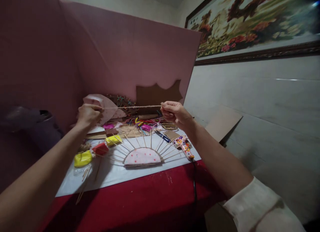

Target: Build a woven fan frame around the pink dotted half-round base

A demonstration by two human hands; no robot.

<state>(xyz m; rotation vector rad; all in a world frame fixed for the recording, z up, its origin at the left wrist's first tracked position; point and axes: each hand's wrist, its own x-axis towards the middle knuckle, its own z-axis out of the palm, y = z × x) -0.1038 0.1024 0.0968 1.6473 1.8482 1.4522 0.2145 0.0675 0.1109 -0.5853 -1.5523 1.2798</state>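
Note:
A thin light-coloured string (135, 107) is stretched straight and level between both hands, above the table. My left hand (90, 114) is closed round its left end. The right end is pinched between the thumb and fingers of my right hand (176, 113). Below the string lies a half-round piece covered in white cloth with pink dots (143, 156). Thin sticks (138, 142) fan out from its curved edge like rays. Neither hand touches this piece.
A flower-patterned glue gun (183, 146) with a black cord lies at right, beside dark-handled scissors (162, 136). Yellow (83, 158) and red (100, 148) packets lie at left. Sticks, pipe cleaners and cut cardboard (160, 94) fill the back. Red cloth (140, 195) covers the front edge.

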